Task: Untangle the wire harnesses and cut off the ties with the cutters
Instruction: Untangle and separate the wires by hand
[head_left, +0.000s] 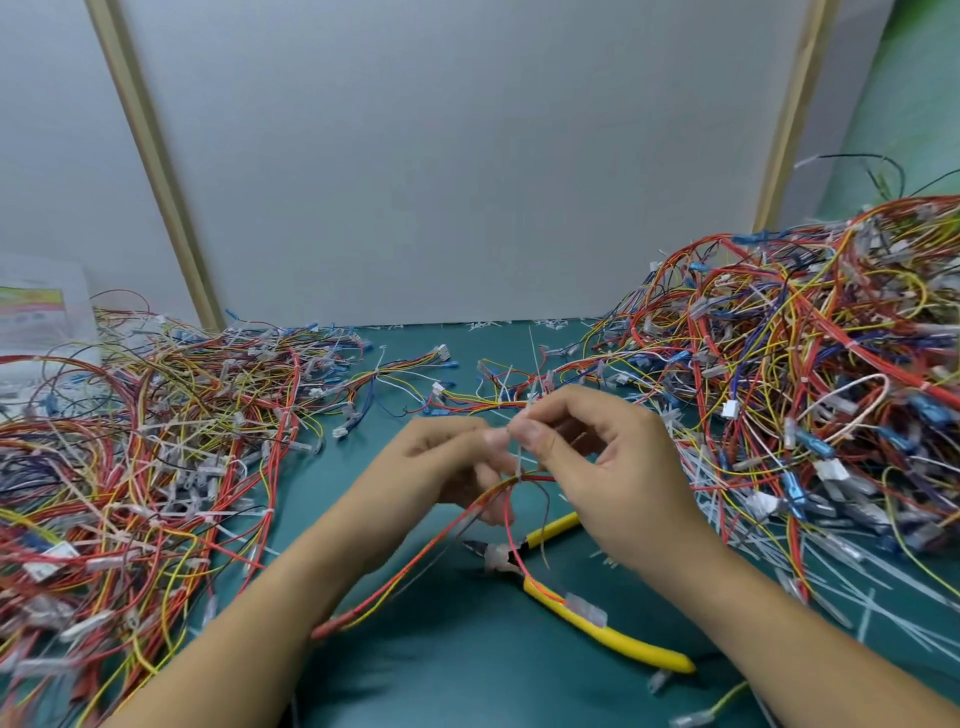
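Just above the cutters (636, 647), left hand (441, 457) holds a small harness (415, 558); right hand (618, 467) pinches its white tie (518, 460). Risk: harness drapes over cutters, likely snagging them when lifted.

A table (415, 649) stands before a panel (467, 182). A left pile (130, 467) of harnesses lies on one side and a right pile (805, 364) on the other, with loose harnesses (405, 374) between them at the back. At the middle, the left hand (441, 462) and right hand (618, 467) pinch one harness (337, 623) above the table. Its wires trail down across the cutters (639, 647), which lie beneath. Cut ties (857, 613) lie before the right pile.
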